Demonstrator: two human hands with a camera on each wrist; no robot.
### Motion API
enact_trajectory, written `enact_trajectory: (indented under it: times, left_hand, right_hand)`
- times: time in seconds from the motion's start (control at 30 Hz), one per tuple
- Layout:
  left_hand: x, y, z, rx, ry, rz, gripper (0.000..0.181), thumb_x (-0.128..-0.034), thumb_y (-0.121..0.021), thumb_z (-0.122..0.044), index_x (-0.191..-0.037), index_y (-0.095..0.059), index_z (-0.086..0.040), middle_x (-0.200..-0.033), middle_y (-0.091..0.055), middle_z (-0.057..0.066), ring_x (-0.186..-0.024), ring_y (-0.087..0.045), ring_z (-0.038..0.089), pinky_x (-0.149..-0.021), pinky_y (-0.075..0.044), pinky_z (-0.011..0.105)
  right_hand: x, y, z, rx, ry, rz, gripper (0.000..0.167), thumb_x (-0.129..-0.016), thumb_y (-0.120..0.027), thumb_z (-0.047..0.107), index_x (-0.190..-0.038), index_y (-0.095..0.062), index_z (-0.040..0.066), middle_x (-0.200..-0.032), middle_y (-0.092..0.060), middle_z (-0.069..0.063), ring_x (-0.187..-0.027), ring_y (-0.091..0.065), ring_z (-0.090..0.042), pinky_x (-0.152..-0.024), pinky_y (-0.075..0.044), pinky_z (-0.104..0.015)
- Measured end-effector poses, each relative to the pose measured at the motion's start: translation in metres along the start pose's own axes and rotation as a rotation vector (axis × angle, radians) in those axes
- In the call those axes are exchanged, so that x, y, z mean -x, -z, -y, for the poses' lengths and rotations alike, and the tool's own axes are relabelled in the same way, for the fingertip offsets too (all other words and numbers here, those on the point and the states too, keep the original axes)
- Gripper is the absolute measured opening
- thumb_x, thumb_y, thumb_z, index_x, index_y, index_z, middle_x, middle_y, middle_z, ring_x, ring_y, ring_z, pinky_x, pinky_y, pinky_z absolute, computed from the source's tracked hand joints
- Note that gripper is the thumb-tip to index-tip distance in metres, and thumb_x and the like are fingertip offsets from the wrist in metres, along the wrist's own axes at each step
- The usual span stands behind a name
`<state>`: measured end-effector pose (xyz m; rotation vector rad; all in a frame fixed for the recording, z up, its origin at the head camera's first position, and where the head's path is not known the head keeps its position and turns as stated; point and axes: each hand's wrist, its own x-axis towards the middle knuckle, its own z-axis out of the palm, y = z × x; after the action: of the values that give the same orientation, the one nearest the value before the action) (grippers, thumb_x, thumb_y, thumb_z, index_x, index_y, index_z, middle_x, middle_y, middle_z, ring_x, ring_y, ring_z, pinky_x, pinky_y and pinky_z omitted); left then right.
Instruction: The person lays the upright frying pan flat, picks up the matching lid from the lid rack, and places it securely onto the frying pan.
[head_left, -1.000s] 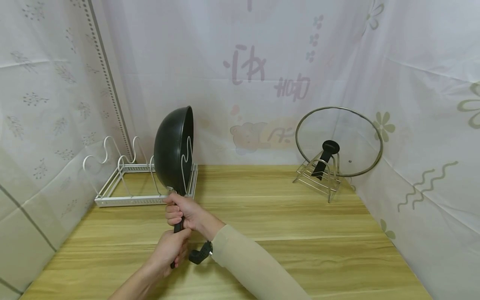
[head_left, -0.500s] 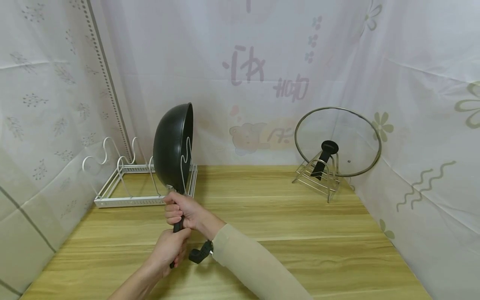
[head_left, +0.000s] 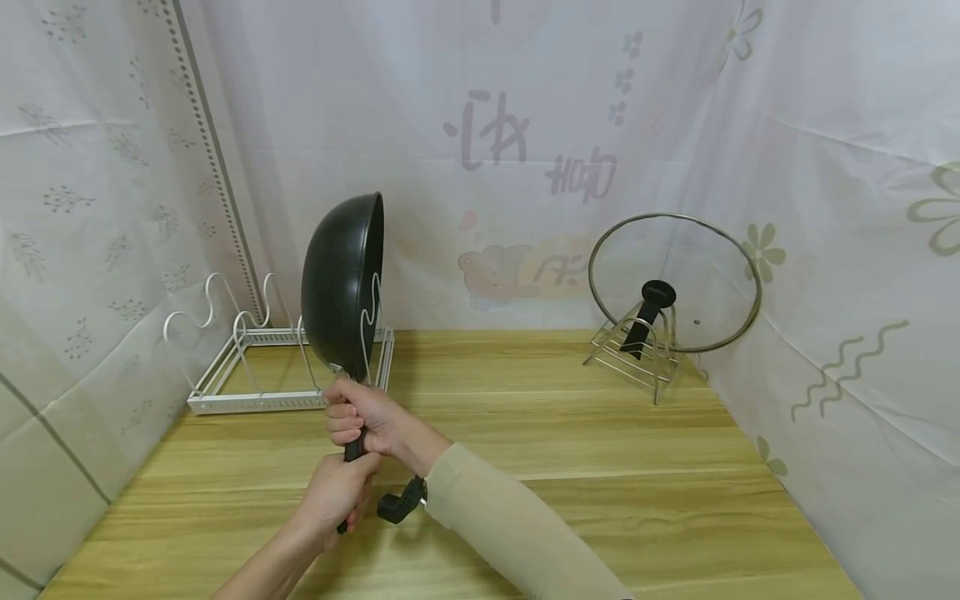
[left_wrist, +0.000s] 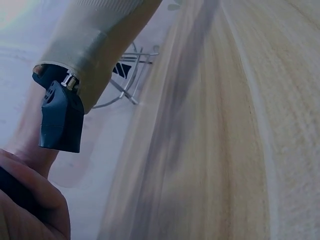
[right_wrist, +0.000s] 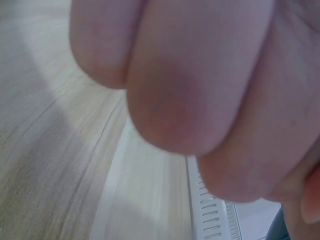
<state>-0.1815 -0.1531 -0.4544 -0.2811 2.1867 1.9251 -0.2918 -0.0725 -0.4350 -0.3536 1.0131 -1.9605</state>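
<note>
Reference item: the white rack (head_left: 258,403) on the wooden table (head_left: 540,517). The pan (head_left: 333,287) stands on its side at the rack's right end, hollow side facing right, behind the end wire loop. Whether the bowl touches the rack cannot be told. The handle (head_left: 353,450) extends forward past the rack's front rail. The right hand (head_left: 367,417) grips the handle just in front of the rack, near the bowl; the left hand (head_left: 333,492) grips it farther from the rack, just beside the right.

Only the head view shows the glass lid (head_left: 712,275), its black knob (head_left: 658,294) and the full wire stand (head_left: 637,379) supporting it, well to the right of the rack.

The left wrist view adds the left fingers (left_wrist: 37,177) folded over the black handle and a metal pin (left_wrist: 70,80) on the black bracket (head_left: 401,502) at the right sleeve (head_left: 517,525), in front of the rack.

The right wrist view adds close, curled right fingertips (right_wrist: 180,120) and resolves elongated slots (right_wrist: 211,220) in the rack's rail.
</note>
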Motion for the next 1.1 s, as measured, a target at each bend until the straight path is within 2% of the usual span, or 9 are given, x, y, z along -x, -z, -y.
enact_trajectory:
  times: [0.27, 0.67, 1.1]
  left_hand:
    - [0.003, -0.002, -0.005, 0.009, -0.020, -0.003, 0.048, -0.0953, -0.058, -0.011, -0.050, -0.042, -0.017, -0.040, -0.038, -0.009, -0.034, -0.035, 0.008, -0.037, -0.029, 0.022]
    - [0.009, -0.002, -0.011, -0.050, -0.054, -0.043, 0.046, -0.0957, -0.062, -0.015, -0.054, -0.044, -0.017, -0.042, -0.039, -0.008, -0.033, -0.036, 0.008, -0.036, -0.031, 0.023]
    - [0.012, -0.004, -0.014, -0.057, -0.092, -0.052, 0.047, -0.0970, -0.062, -0.017, -0.054, -0.043, -0.017, -0.041, -0.038, -0.010, -0.032, -0.036, 0.008, -0.034, -0.031, 0.023]
  right_hand:
    - [0.003, -0.004, 0.004, 0.014, 0.008, 0.027, 0.054, -0.111, -0.036, 0.017, -0.057, -0.032, 0.024, -0.048, -0.031, 0.016, -0.037, -0.032, 0.005, -0.040, -0.024, -0.011]
    - [0.013, -0.013, 0.013, 0.053, 0.018, 0.102, 0.057, -0.112, -0.035, 0.018, -0.055, -0.032, 0.024, -0.048, -0.036, 0.017, -0.037, -0.036, 0.005, -0.041, -0.028, -0.011]
    - [0.018, -0.019, 0.019, 0.099, 0.054, 0.139, 0.056, -0.111, -0.035, 0.016, -0.055, -0.031, 0.023, -0.047, -0.034, 0.016, -0.036, -0.035, 0.004, -0.040, -0.027, -0.012]
